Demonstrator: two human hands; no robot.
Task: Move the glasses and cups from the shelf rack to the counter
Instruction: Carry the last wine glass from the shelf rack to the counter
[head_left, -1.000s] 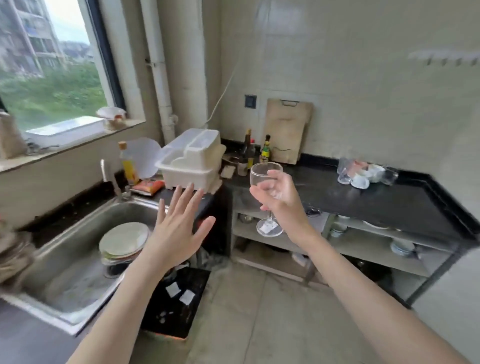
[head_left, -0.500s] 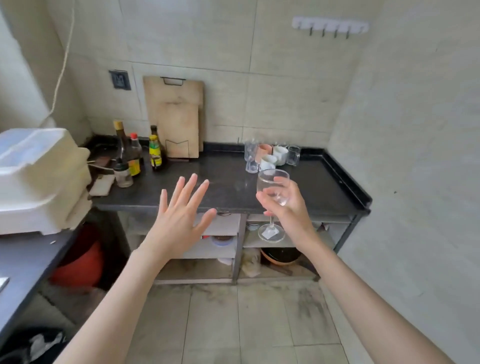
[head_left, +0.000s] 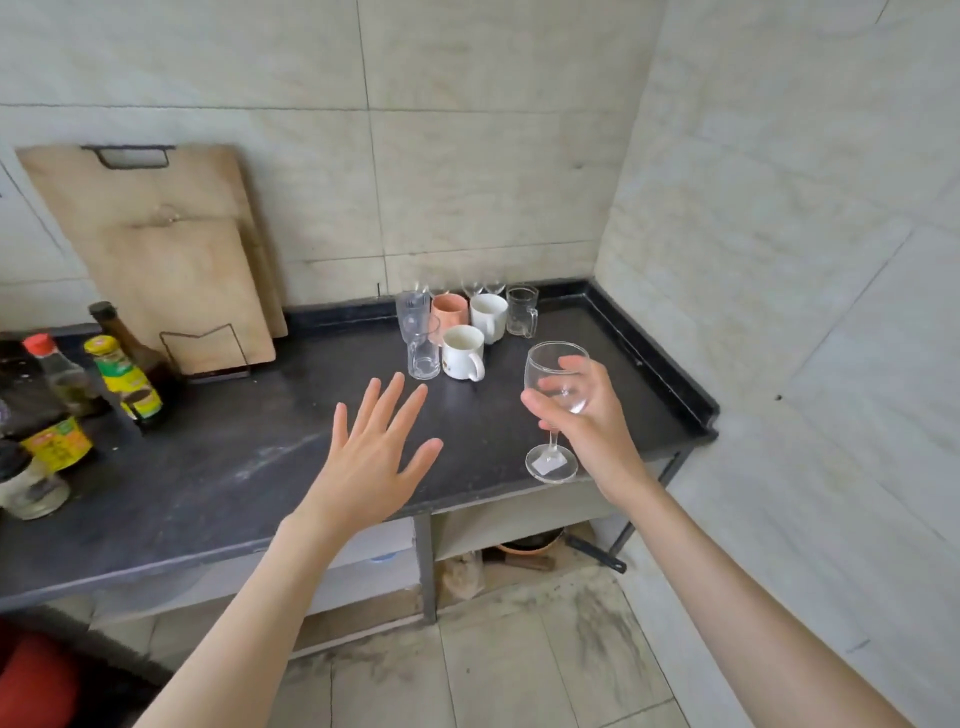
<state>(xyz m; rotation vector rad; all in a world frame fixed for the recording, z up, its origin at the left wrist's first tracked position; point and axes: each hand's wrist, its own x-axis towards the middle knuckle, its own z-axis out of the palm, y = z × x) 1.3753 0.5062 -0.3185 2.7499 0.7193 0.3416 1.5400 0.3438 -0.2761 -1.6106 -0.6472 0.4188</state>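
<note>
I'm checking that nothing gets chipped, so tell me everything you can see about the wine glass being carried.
The wine glass is clear and empty, with a rounded bowl, thin stem and round foot that has a pale sticker on it. It is upright, above the dark counter's front right part. The right hand holds its bowl. No chips show.

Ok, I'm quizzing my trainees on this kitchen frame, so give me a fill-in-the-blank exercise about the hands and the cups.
1. The right hand grips a ____ by its bowl.
2. The left hand is ____, fingers spread, holding nothing.
3. Among the cups grouped at the back of the counter, one mug is ____ in colour.

Missing words: wine glass; open; pink
</note>
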